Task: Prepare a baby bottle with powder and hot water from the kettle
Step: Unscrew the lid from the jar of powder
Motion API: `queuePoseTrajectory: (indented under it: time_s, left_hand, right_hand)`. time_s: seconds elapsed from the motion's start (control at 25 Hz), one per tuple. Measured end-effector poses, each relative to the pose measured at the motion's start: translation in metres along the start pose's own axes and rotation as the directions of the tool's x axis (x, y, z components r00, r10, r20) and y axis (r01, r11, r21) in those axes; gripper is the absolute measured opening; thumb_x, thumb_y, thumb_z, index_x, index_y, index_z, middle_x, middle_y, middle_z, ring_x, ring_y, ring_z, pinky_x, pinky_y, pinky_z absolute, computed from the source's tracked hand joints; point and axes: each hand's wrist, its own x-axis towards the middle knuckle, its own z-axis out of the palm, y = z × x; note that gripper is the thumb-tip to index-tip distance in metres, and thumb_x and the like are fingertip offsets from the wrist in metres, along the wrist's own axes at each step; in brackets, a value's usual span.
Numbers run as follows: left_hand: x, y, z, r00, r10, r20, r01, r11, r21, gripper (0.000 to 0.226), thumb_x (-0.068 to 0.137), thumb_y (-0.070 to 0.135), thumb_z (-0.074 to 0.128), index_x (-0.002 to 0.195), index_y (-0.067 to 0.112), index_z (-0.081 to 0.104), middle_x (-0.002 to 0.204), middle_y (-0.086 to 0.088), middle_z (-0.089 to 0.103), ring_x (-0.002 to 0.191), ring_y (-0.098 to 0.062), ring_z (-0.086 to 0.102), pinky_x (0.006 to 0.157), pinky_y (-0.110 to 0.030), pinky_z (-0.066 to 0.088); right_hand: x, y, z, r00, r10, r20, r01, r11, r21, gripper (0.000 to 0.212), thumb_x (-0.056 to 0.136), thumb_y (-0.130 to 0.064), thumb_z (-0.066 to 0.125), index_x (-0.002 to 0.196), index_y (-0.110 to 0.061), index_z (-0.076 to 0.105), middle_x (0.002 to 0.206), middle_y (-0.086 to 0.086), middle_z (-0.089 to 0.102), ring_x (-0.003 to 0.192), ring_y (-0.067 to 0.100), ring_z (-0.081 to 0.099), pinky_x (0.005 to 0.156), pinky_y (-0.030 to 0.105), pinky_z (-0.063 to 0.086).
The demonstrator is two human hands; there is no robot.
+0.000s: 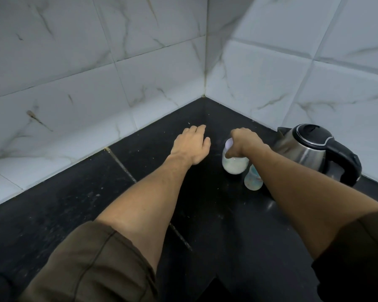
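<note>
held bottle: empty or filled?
Partly filled: white contents sit in the lower part of the bottle, which stands on the counter. Powder or liquid, cannot tell.

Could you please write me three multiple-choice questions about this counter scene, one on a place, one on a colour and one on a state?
1. Where does the kettle stand?
A. in the left corner
B. at the right, by the wall
C. on the floor

2. What colour is the counter?
A. white
B. wooden brown
C. black

3. What is the left hand doing?
A. holding nothing, fingers relaxed
B. gripping the kettle's handle
C. pinching a spoon

Answers:
1 B: the kettle stands beyond the right hand, close to the right wall.
2 C: the counter's slabs are black.
3 A: it is spread over bare counter, while the right hand grips the top of the white container.
</note>
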Motion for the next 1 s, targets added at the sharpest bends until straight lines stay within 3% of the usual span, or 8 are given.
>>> queuePoseTrajectory:
  time_s: [0.28,0.4,0.52,0.64,0.76,1.0]
  left_hand:
    - [-0.044,-0.030,-0.008,0.987,-0.029,0.159,0.048,0.992,-0.118,0.082,0.089,0.040,0.072,0.159,0.020,0.035,0.152,-0.011,0.048,0.137,-0.030,0.048,0.111,-0.044,0.044]
    - [-0.070,-0.036,-0.001,0.977,-0.021,0.211,0.067,0.975,-0.212,0.093,0.073,0.050,0.084,0.153,0.024,0.043,0.143,-0.005,0.054,0.128,-0.027,0.054,0.107,-0.046,0.048]
    - [-0.102,-0.041,0.011,0.979,-0.044,0.198,0.110,0.936,-0.334,0.088,0.059,0.063,0.088,0.133,0.029,0.055,0.122,0.005,0.063,0.109,-0.018,0.062,0.097,-0.044,0.055]
    - [-0.137,-0.041,0.029,0.983,-0.120,0.142,0.173,0.871,-0.459,0.078,0.057,0.058,0.093,0.121,0.028,0.058,0.110,0.011,0.066,0.101,-0.013,0.065,0.091,-0.038,0.057]
    - [-0.169,-0.039,0.045,0.978,-0.164,0.129,0.208,0.811,-0.547,0.078,0.054,0.057,0.093,0.119,0.031,0.059,0.106,0.015,0.068,0.100,-0.009,0.066,0.089,-0.036,0.058]
    - [-0.202,-0.024,0.062,0.971,-0.224,0.085,0.232,0.795,-0.561,0.084,0.056,0.053,0.090,0.129,0.032,0.054,0.109,0.015,0.067,0.101,-0.011,0.066,0.090,-0.037,0.058]
  right_hand:
    - [-0.047,-0.058,-0.024,0.996,-0.092,-0.004,0.092,0.992,0.081,0.051,0.072,-0.046,0.087,0.103,-0.015,0.059,0.093,0.003,0.059,0.093,0.030,0.062,0.072,0.037,0.050]
    - [-0.073,-0.076,-0.022,0.994,-0.106,0.007,0.105,0.991,0.081,0.053,0.068,-0.047,0.089,0.100,-0.015,0.062,0.090,0.003,0.061,0.087,0.028,0.064,0.068,0.035,0.050]
    - [-0.103,-0.092,-0.013,0.994,-0.104,0.037,0.100,0.991,0.083,0.053,0.064,-0.050,0.090,0.093,-0.016,0.062,0.088,0.002,0.063,0.079,0.023,0.064,0.065,0.033,0.050]
    - [-0.127,-0.102,0.001,0.992,-0.108,0.059,0.104,0.992,0.073,0.054,0.060,-0.053,0.090,0.092,-0.018,0.063,0.088,0.001,0.065,0.075,0.019,0.063,0.061,0.031,0.049]
    - [-0.147,-0.101,0.016,0.993,-0.103,0.064,0.099,0.993,0.061,0.057,0.059,-0.055,0.089,0.094,-0.018,0.064,0.089,0.000,0.065,0.076,0.019,0.064,0.063,0.031,0.051]
    - [-0.172,-0.091,0.039,0.989,-0.132,0.065,0.130,0.991,0.038,0.056,0.060,-0.058,0.088,0.091,-0.017,0.064,0.088,0.001,0.067,0.077,0.020,0.064,0.060,0.032,0.049]
